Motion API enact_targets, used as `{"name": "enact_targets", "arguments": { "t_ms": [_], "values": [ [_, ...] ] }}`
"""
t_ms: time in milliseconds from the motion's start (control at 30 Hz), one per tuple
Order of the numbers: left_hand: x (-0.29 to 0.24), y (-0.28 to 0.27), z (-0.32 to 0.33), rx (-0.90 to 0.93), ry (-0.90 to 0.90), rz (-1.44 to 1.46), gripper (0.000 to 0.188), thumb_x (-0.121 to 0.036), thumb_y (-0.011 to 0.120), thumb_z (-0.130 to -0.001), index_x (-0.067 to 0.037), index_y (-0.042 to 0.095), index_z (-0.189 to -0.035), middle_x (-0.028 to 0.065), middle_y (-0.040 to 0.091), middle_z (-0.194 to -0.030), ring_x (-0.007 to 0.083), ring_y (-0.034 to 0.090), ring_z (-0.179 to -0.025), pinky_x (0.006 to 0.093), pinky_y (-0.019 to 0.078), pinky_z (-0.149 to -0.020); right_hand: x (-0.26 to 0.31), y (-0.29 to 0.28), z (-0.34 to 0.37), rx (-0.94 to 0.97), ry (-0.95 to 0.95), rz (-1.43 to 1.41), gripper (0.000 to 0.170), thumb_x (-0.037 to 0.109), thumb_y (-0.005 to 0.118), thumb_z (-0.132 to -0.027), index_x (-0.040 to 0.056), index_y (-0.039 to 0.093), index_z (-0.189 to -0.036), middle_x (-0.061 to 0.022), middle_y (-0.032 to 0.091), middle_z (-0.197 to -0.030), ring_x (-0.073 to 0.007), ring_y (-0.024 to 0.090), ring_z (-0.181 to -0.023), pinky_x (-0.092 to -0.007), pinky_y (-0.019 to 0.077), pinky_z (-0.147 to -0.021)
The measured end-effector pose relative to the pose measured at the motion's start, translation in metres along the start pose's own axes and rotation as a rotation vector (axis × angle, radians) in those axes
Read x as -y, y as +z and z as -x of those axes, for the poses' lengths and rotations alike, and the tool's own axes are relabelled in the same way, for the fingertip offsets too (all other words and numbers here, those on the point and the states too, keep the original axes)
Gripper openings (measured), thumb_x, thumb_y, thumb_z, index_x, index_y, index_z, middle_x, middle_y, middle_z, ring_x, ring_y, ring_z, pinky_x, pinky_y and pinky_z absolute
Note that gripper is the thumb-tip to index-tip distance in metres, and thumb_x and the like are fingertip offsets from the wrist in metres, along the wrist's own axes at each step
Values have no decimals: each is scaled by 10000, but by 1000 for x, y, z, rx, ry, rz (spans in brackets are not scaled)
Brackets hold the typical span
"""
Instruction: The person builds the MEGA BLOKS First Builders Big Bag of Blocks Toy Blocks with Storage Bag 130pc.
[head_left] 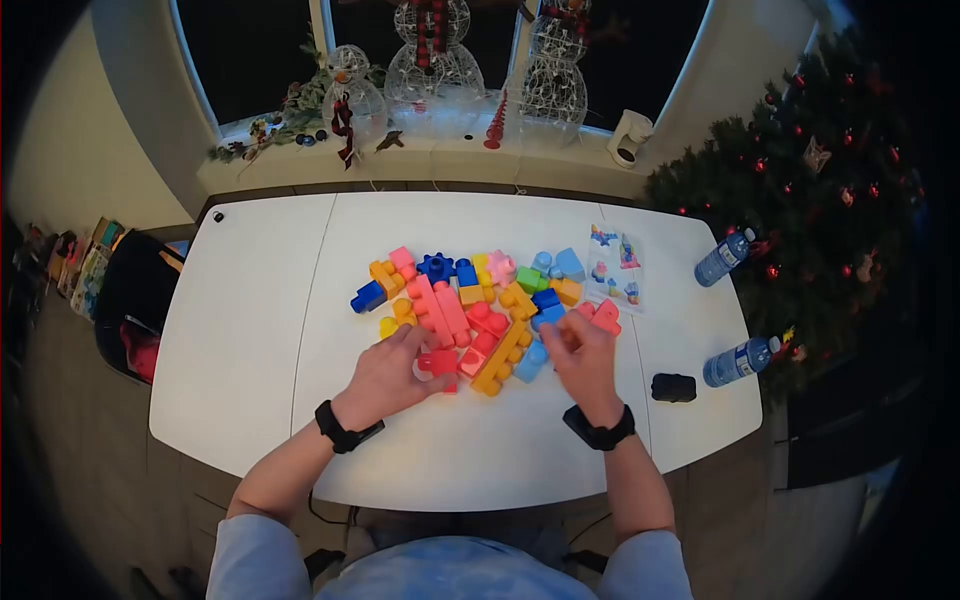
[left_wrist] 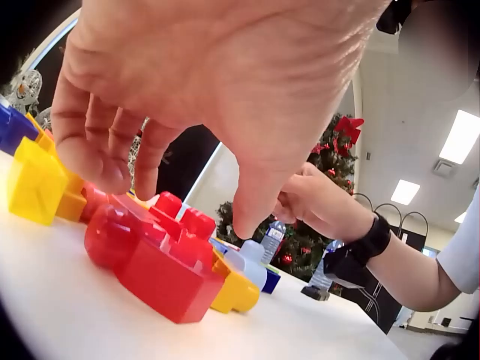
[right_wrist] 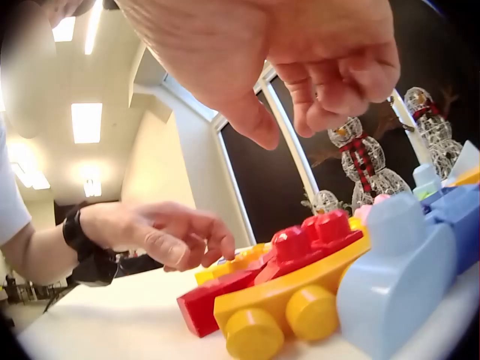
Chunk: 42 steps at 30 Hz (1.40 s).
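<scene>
My left hand (head_left: 385, 378) hovers at the near left of a heap of toy building blocks, its fingers spread and bent downward. Just below its thumb and fingers lies a red block (left_wrist: 169, 274) with round studs, and a yellow block (left_wrist: 36, 182) is beside the fingertips. Over the right side of the heap is my right hand (head_left: 588, 365), fingers loosely curled with nothing between them. Beneath it in the right wrist view are a long yellow-orange block (right_wrist: 292, 300) with round knobs and a light blue block (right_wrist: 394, 277). Partly behind the right hand lies a pinkish-red block (head_left: 606, 317).
More blocks, including a blue gear-shaped one (head_left: 436, 266) and a pink one (head_left: 499, 267), lie farther back on the white table (head_left: 240, 330). A picture sheet (head_left: 632, 262) is behind right. Two water bottles (head_left: 722, 260) and a black case (head_left: 674, 388) stand along the right.
</scene>
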<state>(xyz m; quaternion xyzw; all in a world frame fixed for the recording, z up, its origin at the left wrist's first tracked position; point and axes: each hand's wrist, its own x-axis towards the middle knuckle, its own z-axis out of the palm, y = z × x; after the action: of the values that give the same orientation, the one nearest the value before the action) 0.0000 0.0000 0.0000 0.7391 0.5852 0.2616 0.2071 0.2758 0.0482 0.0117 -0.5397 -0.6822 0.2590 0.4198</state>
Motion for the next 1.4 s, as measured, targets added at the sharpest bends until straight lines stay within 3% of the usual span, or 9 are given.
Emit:
{"name": "enact_targets", "arguments": {
  "t_ms": [67, 167, 367, 533, 700, 800, 1100, 1167, 1400],
  "values": [
    [-2, 14, 0, -25, -20, -167, 644, -528, 864, -744, -67, 627, -1127, 133, 659, -1003, 305, 698, -815, 412, 580, -705, 9, 24, 4, 36, -250, 276, 225, 204, 764, -890, 40, 636, -975, -109, 629, -795, -247, 638, -683, -323, 486, -583],
    [3, 30, -2, -28, -61, -243, 730, -594, 858, -705, -57, 622, -1138, 133, 645, -1024, 303, 711, -920, 410, 596, -707, 2, 50, 4, 15, -368, 401, 376, 261, 787, -859, 62, 614, -1127, -107, 618, -986, -295, 627, -896, -375, 515, -703],
    [13, 43, 3, -59, -110, -300, 786, -620, 850, -686, -35, 623, -1160, 140, 631, -1043, 320, 709, -958, 426, 605, -716, 2, 73, -6, 90, -337, 544, 505, 357, 802, -825, 75, 599, -1192, -95, 602, -1065, -303, 547, -1110, -446, 432, -885],
    [14, 38, 10, 23, -181, -202, 771, -569, 857, -688, -35, 621, -1191, 157, 625, -1066, 335, 703, -975, 418, 598, -807, -17, 83, -11, 138, -339, 632, 545, 348, 813, -798, 86, 600, -1225, -94, 615, -1080, -291, 547, -1125, -463, 419, -883],
    [21, 34, 18, 43, -140, -165, 439, -185, 811, -754, -85, 637, -1144, 138, 643, -1070, 343, 689, -961, 397, 578, -864, -34, 68, -19, 212, -300, 679, 514, 258, 815, -765, 100, 628, -1217, -92, 636, -1101, -289, 564, -1119, -471, 435, -877],
    [26, 30, 23, 44, -127, -121, 422, -119, 799, -760, -80, 642, -1149, 131, 671, -1073, 332, 690, -977, 397, 572, -875, -43, 63, -22, 256, -243, 755, 459, 196, 813, -745, 117, 664, -1172, -82, 645, -1093, -285, 574, -1113, -469, 445, -873],
    [34, 11, 34, 24, -188, 2, 414, -159, 867, -709, -60, 715, -1081, 129, 744, -1037, 319, 709, -961, 398, 568, -875, -15, 39, -8, 114, -386, 716, 415, 211, 844, -769, 122, 679, -1138, -59, 645, -1053, -265, 588, -1070, -444, 443, -879],
    [36, 12, 35, 10, -172, 12, 408, -169, 873, -705, -68, 727, -1073, 129, 748, -1023, 319, 710, -954, 397, 569, -873, 7, 31, 3, 145, -325, 513, 409, 205, 840, -782, 112, 675, -1144, -67, 640, -1052, -277, 591, -1063, -437, 444, -886],
    [38, 18, 35, -2, -159, 48, 401, -192, 885, -701, -93, 751, -1065, 118, 757, -989, 312, 713, -927, 394, 571, -867, 7, 65, 32, 443, -385, 483, 393, 190, 832, -788, 138, 672, -1144, -63, 639, -1065, -270, 603, -1091, -441, 457, -870]
  ]
}}
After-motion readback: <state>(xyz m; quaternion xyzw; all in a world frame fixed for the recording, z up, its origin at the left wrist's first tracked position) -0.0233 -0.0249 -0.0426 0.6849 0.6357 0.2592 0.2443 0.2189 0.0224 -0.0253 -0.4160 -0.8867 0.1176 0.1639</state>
